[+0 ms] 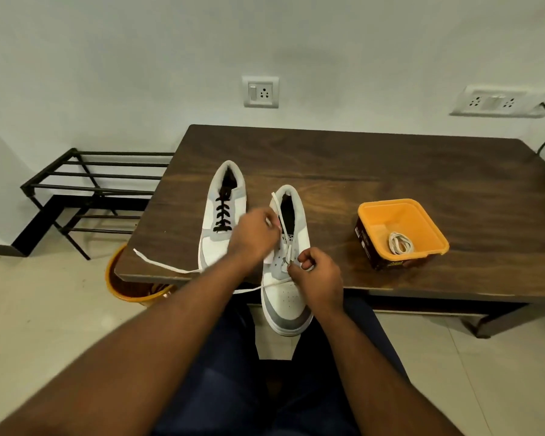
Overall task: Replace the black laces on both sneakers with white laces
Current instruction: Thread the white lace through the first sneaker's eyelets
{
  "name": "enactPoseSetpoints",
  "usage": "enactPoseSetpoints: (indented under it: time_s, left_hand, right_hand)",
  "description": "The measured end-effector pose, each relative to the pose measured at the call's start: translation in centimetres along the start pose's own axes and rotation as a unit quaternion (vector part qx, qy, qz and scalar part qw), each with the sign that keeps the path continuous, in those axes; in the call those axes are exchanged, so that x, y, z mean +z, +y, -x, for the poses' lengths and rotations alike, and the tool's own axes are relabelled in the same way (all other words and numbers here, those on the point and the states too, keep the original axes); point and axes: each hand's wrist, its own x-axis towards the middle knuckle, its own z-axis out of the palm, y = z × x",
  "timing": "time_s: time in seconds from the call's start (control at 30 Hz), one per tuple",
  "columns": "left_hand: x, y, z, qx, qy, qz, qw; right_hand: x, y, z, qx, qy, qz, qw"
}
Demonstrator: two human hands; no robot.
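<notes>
On the dark wooden surface [375, 171] we note two white-and-grey sneakers lying side by side, toes toward us. We record that the left sneaker [224, 212] carries a black lace [222, 214] through its eyelets, with its toe at the near edge. We record that the right sneaker [288, 278] overhangs the near edge by its toe and carries a white lace [167, 266], partly threaded. One end of that lace trails left across the surface in front of the left sneaker; another stretch rises past the tongue toward the heel opening. We observe the left hand [254, 236] over the gap between the two sneakers, fingers curled, pinching the white lace at the upper eyelets; motion blur hides the exact finger contact. We observe the right hand [317, 278] on the right sneaker's lower eyelets, fingers curled and pinching the lace there. To the right, well apart from the sneakers, stands an orange tub [401, 232] holding a coiled second white lace [400, 243]. Under the left corner of the surface we see an orange bucket [120, 287]. Further left, against the wall, stands a black metal rack [88, 190]. Two wall sockets [261, 91] sit behind the surface.
</notes>
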Motion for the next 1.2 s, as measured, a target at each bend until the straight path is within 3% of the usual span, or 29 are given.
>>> enactPoseSetpoints:
  time_s: [0.1, 0.23, 0.47, 0.73, 0.87, 0.93, 1.03, 1.2]
  left_hand:
    - [1.5, 0.3, 2.4, 0.035, -0.121, -0.207, 0.97]
    - [1.7, 2.0, 3.0, 0.089, -0.132, -0.322, 0.933]
    - [2.3, 2.6, 1.8, 0.008, -0.175, -0.312, 0.934]
    - [2.5, 0.6, 0.6, -0.028, -0.261, -0.131, 0.956]
    - [2.5, 0.3, -0.1, 0.002, -0.299, -0.188, 0.936]
    - [2.4, 0.6, -0.2, 0.028, -0.286, -0.215, 0.933]
    - [1.2, 1.5, -0.6, 0.015, -0.209, -0.178, 0.961]
    - [-3.5, 4.5, -3.0, 0.021, -0.021, 0.007, 1.0]
  right_hand:
    - [0.3, 0.5, 0.3, -0.021, 0.014, 0.01, 1.0]
    - [0.5, 0.7, 1.0, -0.049, 0.048, 0.021, 0.997]
    - [0.5, 0.7, 1.5, -0.072, 0.077, 0.013, 0.994]
    - [0.8, 1.2, 1.4, -0.07, 0.084, -0.038, 0.993]
    - [0.8, 1.2, 1.5, -0.054, 0.079, -0.055, 0.994]
    - [0.8, 1.4, 1.5, -0.053, 0.076, -0.053, 0.994]
    - [0.6, 1.5, 1.3, -0.05, 0.074, -0.041, 0.995]
    - [0.5, 1.1, 1.7, -0.05, 0.066, -0.035, 0.996]
